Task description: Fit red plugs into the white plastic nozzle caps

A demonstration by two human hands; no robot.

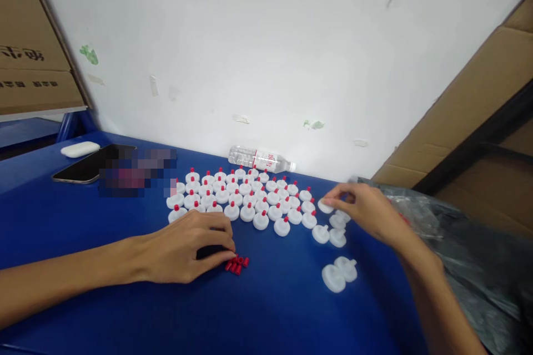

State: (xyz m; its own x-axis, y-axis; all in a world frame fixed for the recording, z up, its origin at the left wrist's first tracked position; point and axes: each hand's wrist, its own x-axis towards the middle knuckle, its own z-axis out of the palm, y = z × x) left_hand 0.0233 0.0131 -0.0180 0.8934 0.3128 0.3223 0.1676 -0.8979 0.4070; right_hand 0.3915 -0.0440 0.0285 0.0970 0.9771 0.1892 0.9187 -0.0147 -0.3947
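Observation:
My left hand (195, 247) reaches over the blue table, its thumb and fingertips pinched together at the edge of a small pile of red caps (238, 267). A cap seems to be between the fingertips, partly hidden. My right hand (362, 206) pinches a white round disc with a nozzle (325, 207); the fingers hide its top. Several uncapped white discs (320, 234) lie beside and below that hand, two of them overlapping nearer to me. Between the hands, many white discs with red caps (261, 220) stand in close rows, nozzles up.
A clear plastic bottle (262, 160) lies along the wall behind the discs. At the left are a phone (79, 171) and a white case (80, 149). Grey plastic sheeting (470, 266) covers the right side, below a cardboard box (458, 94). Another box (33, 22) stands at the left.

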